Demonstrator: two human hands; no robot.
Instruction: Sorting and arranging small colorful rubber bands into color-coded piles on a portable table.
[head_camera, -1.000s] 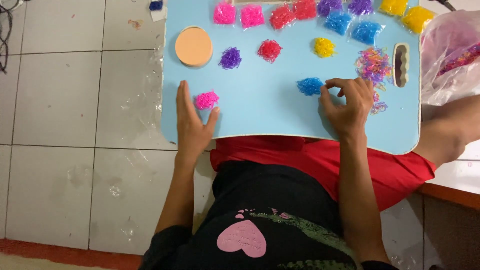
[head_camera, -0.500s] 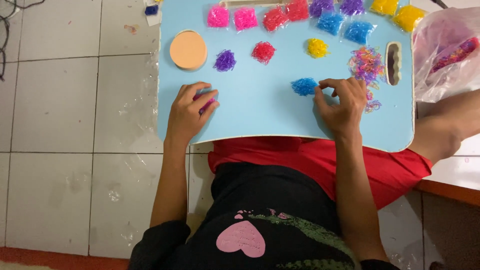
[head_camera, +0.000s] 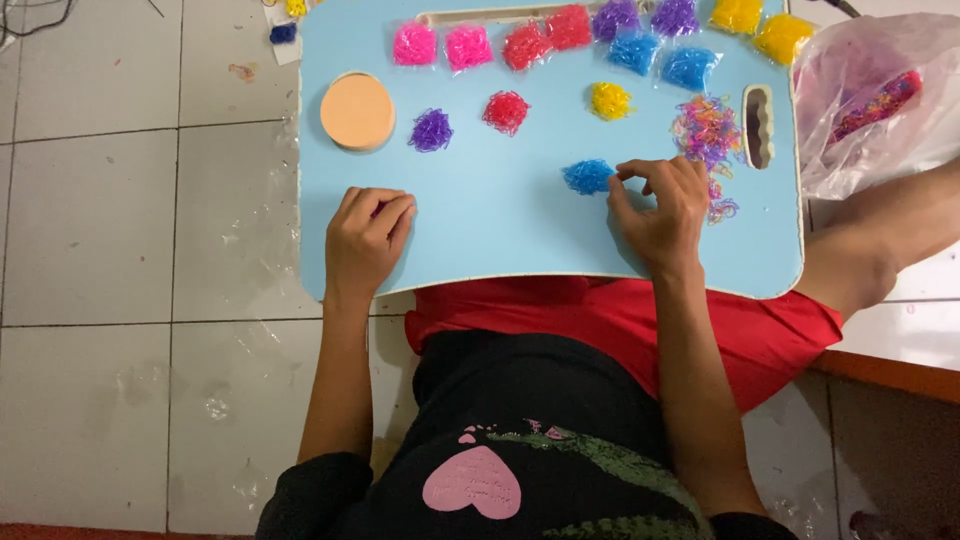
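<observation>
floor: pale grey tiles left of the blue lap table; glossy sheen
edge: orange-brown strip right of the table

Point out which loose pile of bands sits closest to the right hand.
The blue pile, just left of the right hand, its fingers beside it. The yellow, red and purple piles lie farther up the board.

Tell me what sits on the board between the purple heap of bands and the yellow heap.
In the head view, one thing: the red heap of bands lies between the purple heap and the yellow heap, apart from both, on the light blue board.
</observation>
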